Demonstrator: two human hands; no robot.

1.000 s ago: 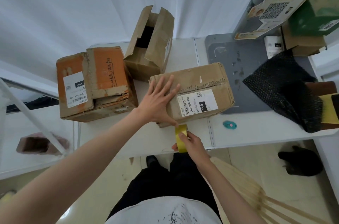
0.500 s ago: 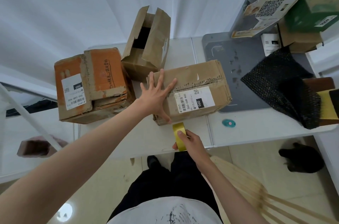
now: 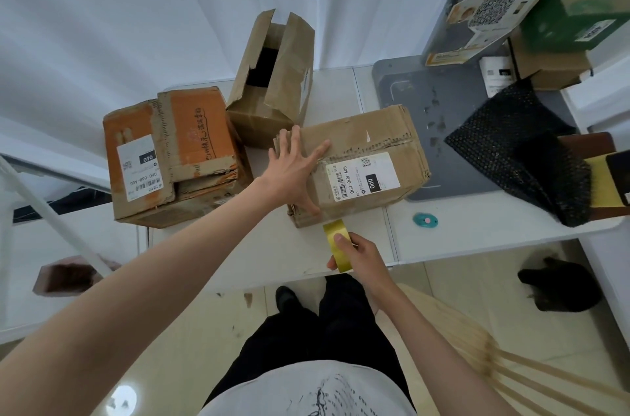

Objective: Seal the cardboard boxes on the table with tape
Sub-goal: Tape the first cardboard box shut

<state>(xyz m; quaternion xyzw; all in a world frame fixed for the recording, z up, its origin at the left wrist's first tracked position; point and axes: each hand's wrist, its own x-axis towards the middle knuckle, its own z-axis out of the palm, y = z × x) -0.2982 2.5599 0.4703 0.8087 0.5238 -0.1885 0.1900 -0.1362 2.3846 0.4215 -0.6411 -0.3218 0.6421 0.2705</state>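
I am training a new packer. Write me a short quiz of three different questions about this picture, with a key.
1. True or false: the left hand lies flat on the labelled box.
2. What does the right hand hold? A) scissors B) yellow tape roll C) marker
3. Fill in: the tall box at the back has its top flaps ____.

Key: 1 true; 2 B; 3 open.

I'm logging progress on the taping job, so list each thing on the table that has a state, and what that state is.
Labelled box: flaps shut, left hand flat on top.
Tape roll: gripped by right hand, strip running to the labelled box.
Upright box: top flaps open.
Orange box: flaps closed, torn.
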